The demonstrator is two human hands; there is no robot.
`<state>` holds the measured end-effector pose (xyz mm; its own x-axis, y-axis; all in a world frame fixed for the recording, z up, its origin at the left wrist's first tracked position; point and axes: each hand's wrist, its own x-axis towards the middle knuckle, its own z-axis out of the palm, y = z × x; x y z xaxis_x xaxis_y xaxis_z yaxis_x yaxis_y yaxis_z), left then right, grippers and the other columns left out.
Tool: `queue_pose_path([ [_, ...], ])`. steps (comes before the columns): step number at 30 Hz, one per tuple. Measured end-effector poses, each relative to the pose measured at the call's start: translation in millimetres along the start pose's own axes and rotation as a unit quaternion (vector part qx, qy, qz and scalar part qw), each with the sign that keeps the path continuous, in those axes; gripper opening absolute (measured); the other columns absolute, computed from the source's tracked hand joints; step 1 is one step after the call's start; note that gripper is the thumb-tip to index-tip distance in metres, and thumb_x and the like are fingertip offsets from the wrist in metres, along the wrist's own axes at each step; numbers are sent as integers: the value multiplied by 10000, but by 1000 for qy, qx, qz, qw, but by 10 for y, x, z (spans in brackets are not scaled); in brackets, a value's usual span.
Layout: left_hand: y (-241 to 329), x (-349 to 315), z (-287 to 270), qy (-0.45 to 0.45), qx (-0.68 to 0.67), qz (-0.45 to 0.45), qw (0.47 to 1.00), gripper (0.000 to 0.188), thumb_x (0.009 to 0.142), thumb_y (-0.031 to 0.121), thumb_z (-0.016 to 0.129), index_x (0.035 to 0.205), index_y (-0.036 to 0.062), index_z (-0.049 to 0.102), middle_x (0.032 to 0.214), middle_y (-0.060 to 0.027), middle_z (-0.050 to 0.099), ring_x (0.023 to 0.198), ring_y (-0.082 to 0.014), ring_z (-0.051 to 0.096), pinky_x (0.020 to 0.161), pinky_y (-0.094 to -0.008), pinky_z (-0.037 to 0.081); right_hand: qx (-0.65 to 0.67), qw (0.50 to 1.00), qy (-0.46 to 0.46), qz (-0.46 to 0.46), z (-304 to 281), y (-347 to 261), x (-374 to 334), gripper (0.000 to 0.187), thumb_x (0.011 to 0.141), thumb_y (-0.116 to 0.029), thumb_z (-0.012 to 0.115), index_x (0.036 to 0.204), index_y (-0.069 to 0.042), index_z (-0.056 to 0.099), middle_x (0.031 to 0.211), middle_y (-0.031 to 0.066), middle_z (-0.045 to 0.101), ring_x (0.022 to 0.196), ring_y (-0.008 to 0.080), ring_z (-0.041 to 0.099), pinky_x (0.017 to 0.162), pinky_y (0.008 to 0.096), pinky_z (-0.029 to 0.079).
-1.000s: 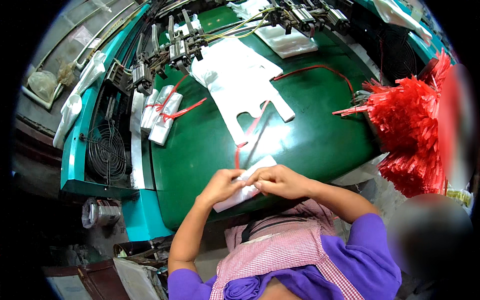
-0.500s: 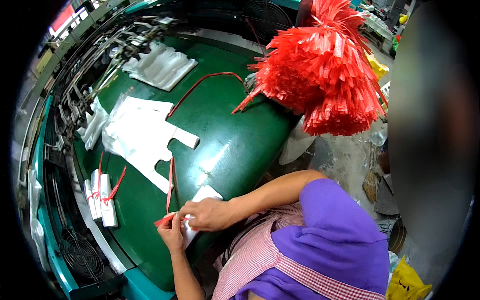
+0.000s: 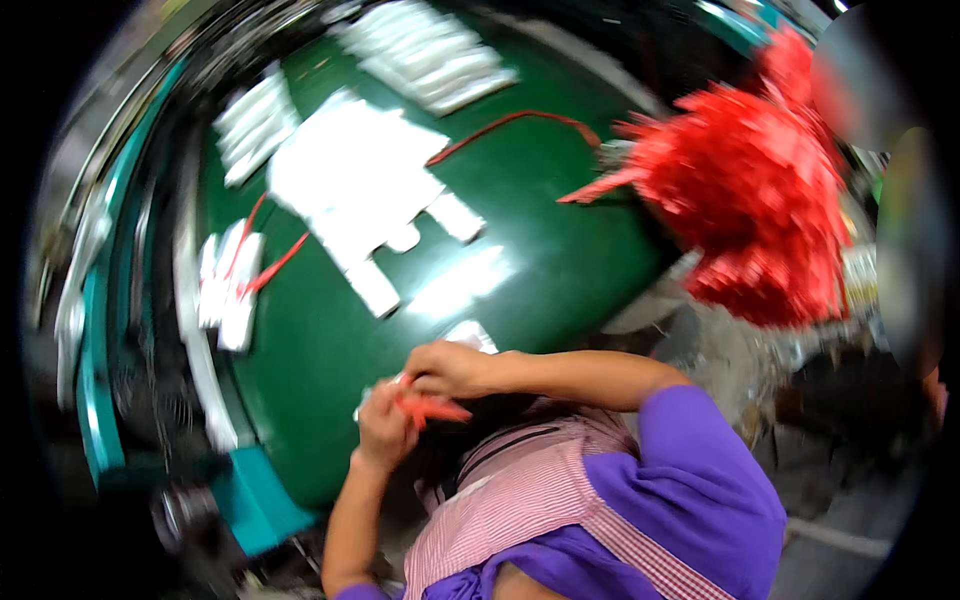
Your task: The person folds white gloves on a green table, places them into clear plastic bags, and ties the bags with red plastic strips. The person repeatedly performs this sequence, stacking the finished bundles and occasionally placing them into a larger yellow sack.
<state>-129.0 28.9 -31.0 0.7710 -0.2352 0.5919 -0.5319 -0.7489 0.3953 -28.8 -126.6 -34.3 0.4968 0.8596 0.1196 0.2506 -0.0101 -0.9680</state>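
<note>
My left hand [image 3: 387, 425] and my right hand [image 3: 447, 368] meet at the near edge of the green table, fingers closed in a pinch. Between them is a red plastic strip [image 3: 432, 409], its ends fanning out to the right. A white folded plastic bag bundle [image 3: 474, 336] shows behind my right hand; my hands cover most of it. Farther off lies a flat stack of white T-shirt bags [image 3: 345, 175], handles toward me. Motion blur hides the finger details.
Tied white rolls [image 3: 238, 300] with red strips lie at the left of the green table [image 3: 540, 230]. More white bag stacks [image 3: 428, 55] sit at the back. A big bunch of red strips [image 3: 740, 190] hangs at the right. Machine rails [image 3: 100, 330] run along the left.
The view has shifted, so the table's things sit higher and farther right. The long red strip end that lay toward the bag stack is now drawn in at my hands, its ends pointing right.
</note>
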Motion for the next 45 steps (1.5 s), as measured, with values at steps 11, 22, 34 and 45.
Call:
queue_pose_path([
  [11,-1157,258,-773,65,-33,-261,963,178,873,177,611,908,2,602,868,-108,608,817,-252,600,747,-337,477,-485,825,-207,-202,-34,-420,203,610,689,-156,655,1262,-70,463,1194,207,512,1116,367,491,959,431,381],
  [22,-3185,420,-1581,-105,390,-459,791,559,811,503,591,1299,234,548,1291,-146,525,1155,-320,515,976,-448,417,-176,977,117,33,-167,178,1870,628,851,-183,627,1375,21,348,1260,200,530,1133,276,534,964,350,398],
  [34,-1972,-216,-1302,152,315,-407,844,449,807,335,650,1187,107,576,1214,-242,483,1139,-401,457,969,-469,364,-186,968,149,-81,1106,524,3037,689,896,-307,548,1397,66,258,1392,320,331,1263,449,367,1056,471,306],
  [45,-1547,-266,-1025,14,405,-329,853,479,798,306,649,1262,230,559,1376,-92,415,1310,-315,350,1019,-663,201,-503,853,34,-133,-798,236,782,147,847,-182,610,872,-38,592,933,133,574,881,298,559,768,402,472],
])
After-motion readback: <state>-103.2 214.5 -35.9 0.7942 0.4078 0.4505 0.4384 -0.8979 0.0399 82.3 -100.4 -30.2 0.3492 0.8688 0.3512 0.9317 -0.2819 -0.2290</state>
